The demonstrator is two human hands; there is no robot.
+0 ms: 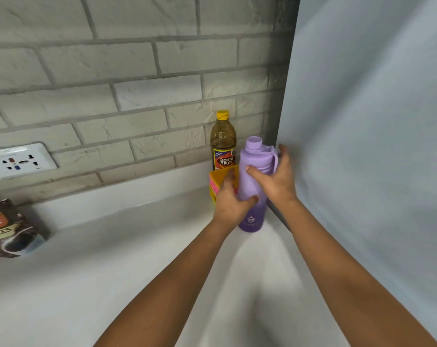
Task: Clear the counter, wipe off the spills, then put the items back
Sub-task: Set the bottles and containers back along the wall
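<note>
A purple water bottle (252, 186) stands upright on the white counter (127, 259) in the back right corner. My left hand (231, 204) grips its lower body from the left, thumb across the front. My right hand (275, 179) holds its upper part from the right, thumb on the front below the cap. Behind it a vinegar bottle (223, 141) with a yellow cap stands against the wall. A yellow and pink box (218, 181) sits to the left of the purple bottle, partly hidden by my left hand.
A coffee pouch (12, 231) lies at the far left of the counter. A wall socket (19, 160) sits in the brick backsplash. A pale grey panel (362, 121) rises along the counter's right side, close to my right hand.
</note>
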